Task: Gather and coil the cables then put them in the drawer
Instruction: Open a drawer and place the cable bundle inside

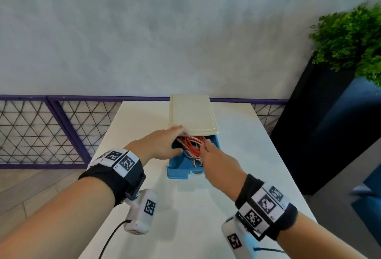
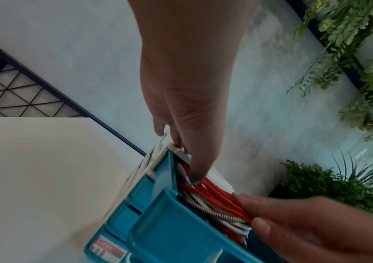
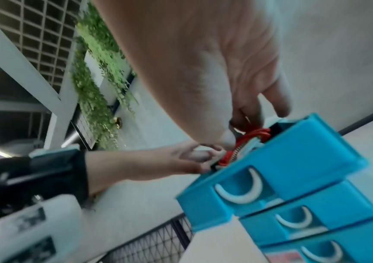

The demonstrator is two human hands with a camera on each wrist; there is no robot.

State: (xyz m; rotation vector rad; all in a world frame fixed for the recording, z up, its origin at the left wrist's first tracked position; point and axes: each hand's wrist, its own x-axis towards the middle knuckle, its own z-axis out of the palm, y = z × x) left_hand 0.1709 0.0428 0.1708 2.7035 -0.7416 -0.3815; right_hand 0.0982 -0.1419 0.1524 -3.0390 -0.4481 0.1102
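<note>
A small drawer unit with a cream top (image 1: 192,114) stands on the white table (image 1: 237,145). Its blue top drawer (image 1: 177,170) is pulled out towards me. Red, white and braided cables (image 1: 192,145) lie bundled inside it. My left hand (image 1: 175,139) is at the drawer's left rear corner. Its fingers (image 2: 194,174) reach straight down under the cream top and press on the cables (image 2: 215,194). My right hand (image 1: 206,145) is over the drawer's right side. It pinches the cable bundle (image 3: 255,133) between its thumb and its curled fingers (image 3: 248,119).
Two more blue drawers (image 3: 316,222) sit shut below the open one. A purple mesh fence (image 1: 51,130) runs behind the table. A green plant (image 1: 350,38) in a tall dark planter stands at the right. The table's left edge lies close beside my left wrist.
</note>
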